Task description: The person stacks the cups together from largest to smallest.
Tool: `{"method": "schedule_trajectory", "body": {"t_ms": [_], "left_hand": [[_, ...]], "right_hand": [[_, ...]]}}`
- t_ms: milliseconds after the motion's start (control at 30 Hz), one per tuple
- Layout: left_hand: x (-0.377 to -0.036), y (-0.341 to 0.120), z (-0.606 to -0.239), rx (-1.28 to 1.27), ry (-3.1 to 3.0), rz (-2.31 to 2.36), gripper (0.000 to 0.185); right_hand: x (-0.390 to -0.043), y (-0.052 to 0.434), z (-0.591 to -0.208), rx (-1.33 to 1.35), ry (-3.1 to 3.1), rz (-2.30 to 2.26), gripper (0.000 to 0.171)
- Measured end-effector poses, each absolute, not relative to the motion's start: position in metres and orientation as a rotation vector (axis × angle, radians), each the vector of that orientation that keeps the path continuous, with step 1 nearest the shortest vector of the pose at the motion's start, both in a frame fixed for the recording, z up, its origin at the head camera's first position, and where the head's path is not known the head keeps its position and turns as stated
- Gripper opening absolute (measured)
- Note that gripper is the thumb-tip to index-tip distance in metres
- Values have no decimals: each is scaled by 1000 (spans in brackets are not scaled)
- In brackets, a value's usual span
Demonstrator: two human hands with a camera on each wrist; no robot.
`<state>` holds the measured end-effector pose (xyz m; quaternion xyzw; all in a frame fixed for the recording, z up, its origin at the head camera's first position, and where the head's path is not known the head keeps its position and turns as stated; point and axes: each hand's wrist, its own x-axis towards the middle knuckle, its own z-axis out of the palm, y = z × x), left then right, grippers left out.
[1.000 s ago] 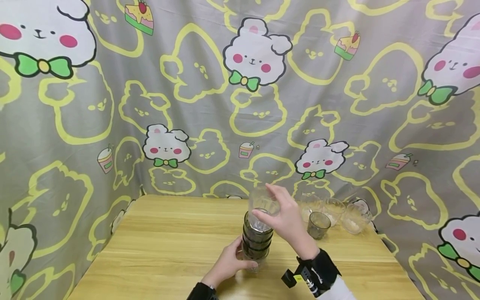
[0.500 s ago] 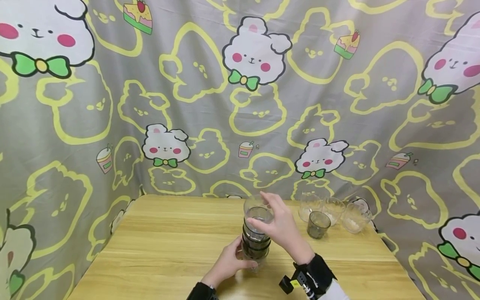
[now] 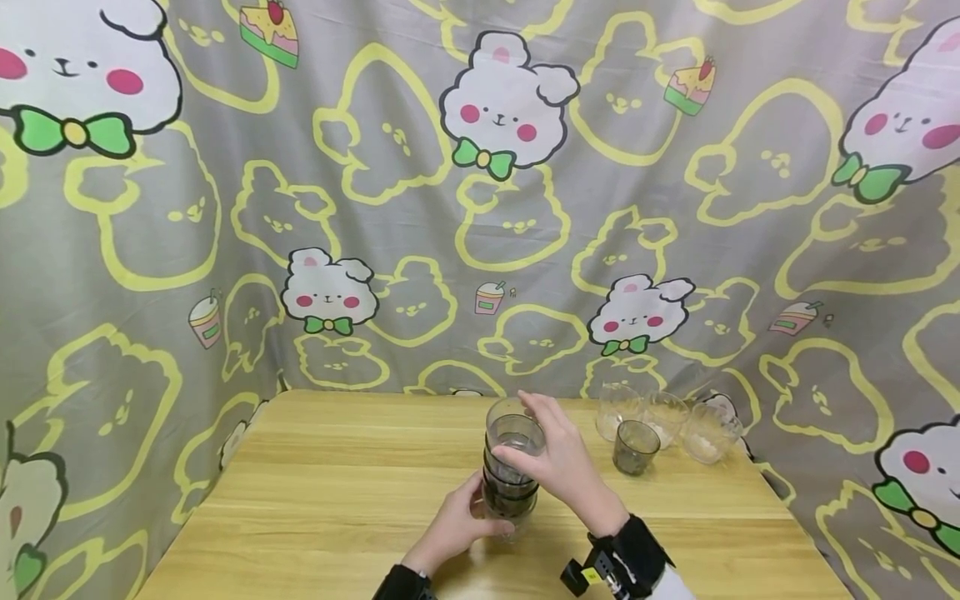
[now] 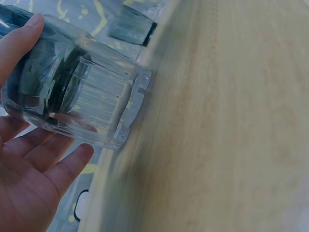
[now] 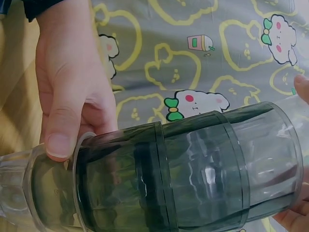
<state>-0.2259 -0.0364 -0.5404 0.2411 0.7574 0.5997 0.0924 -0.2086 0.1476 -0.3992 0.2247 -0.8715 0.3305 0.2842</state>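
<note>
Stacked tumblers, a tower of smoky grey plastic cups nested in a clear ribbed glass base [image 3: 510,479], stand upright on the pale wooden table [image 3: 315,500], near the middle of its near half. Left hand [image 3: 457,525] curls round the foot of the stack: its thumb presses the clear base on the near side, and its fingers wrap the far side, as the left wrist view shows through the glass. Right hand [image 3: 558,462] grips the topmost clear tumbler [image 3: 513,429] from the right, fingertips [image 3: 525,402] arched over its rim and thumb on the wall just below, so the cup sits between thumb and fingers. Right of the stack, and apart from it, stand a single smoky grey cup [image 3: 636,446] and three clear glass cups [image 3: 663,421] by the table's far edge, before the rabbit-printed grey cloth [image 3: 480,208].
</note>
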Motion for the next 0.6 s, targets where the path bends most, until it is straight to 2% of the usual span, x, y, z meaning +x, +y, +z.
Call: {"method": "schedule_trajectory", "body": {"t_ms": [600], "left_hand": [[-226,-37,-542,716,2243,1797,78]], "right_hand": [[-204,158,-397,621,-2305,990,89]]}}
